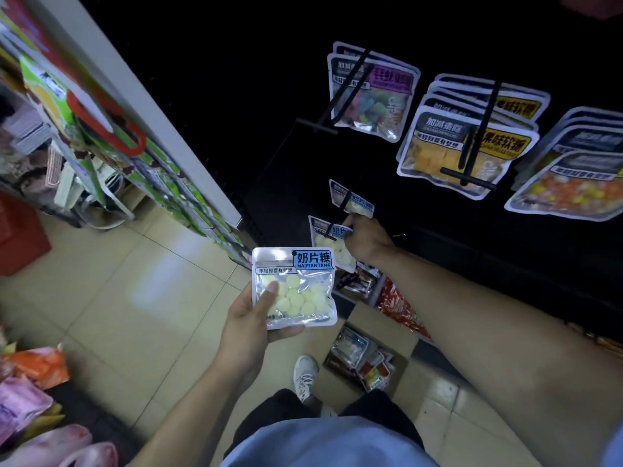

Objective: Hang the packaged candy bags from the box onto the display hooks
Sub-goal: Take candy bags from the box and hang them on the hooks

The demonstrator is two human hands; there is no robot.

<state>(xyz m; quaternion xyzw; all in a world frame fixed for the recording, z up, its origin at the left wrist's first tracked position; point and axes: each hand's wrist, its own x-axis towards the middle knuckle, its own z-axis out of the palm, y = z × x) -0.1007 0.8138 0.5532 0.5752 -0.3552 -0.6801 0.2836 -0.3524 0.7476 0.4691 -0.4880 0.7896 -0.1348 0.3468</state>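
**Two milk-candy bags in play, one at the hook**

Two bags are being handled at once. The right hand point(362, 242) reaches forward to a low hook point(338, 215) on the dark display panel, its fingers curled onto the top edge of a milk-candy bag point(332, 246) at the hook's tip. Whether the bag's hole is already threaded cannot be told from here. Another bag of the same kind point(354, 200) hangs further back on that hook.

The left hand point(251, 320) holds the next bag point(293, 288) flat and face up, thumb pressed across its clear window and fingers curled beneath, well short of the display. The cardboard box point(381, 332) sits open on the tiled floor below the right forearm, with more packets visible inside.

To do this step well, the right hand should probably keep its pinch near the hang hole, so the thin header stays stiff, and line the hole up with the hook's tip before pushing. The bag should then slide back against the one behind it, printed side outward. A likely slip is the header folding, or the hole missing the tip in this dim light. The waiting bag is best kept level and clear of the hook until the right hand is free.
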